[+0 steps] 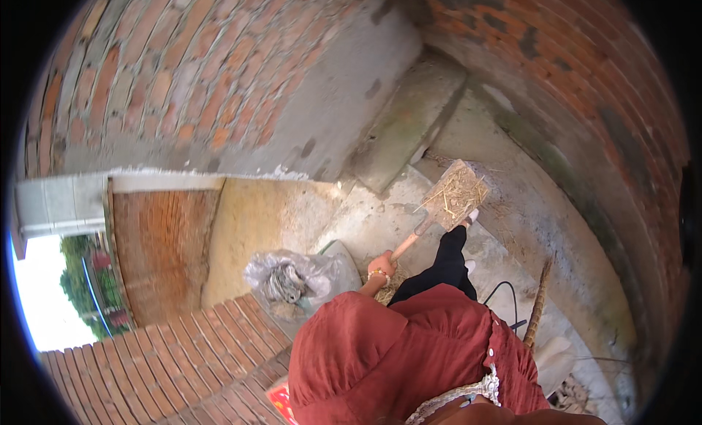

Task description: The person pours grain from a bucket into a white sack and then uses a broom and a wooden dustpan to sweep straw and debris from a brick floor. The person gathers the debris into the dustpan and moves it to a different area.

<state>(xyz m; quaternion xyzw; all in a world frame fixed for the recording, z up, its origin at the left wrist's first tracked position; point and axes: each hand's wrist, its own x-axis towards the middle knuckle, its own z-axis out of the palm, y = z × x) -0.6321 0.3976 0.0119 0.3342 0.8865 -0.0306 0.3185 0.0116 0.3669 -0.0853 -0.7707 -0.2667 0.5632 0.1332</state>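
Note:
My left hand (382, 265), with a beaded bracelet at the wrist, is closed around the wooden handle (405, 247) of a shovel. The shovel's flat blade (451, 221) points away from me, above my forward foot, and bears a load of straw and dirt (459, 192). Behind my hand the rest of the handle is hidden. My right hand is out of view. Loose straw (385, 294) lies on the floor beside my black trousers, below the left hand. To the left of that hand is a clear plastic bag (329, 271) with crumpled material in it.
Brick walls (219, 79) rise ahead and on the right (620, 96). A concrete ledge (403, 123) runs into the corner. A ridged stick (539, 304) and a bent black cable or rod (514, 296) are at the right. A low brick wall (181, 359) stands at the lower left.

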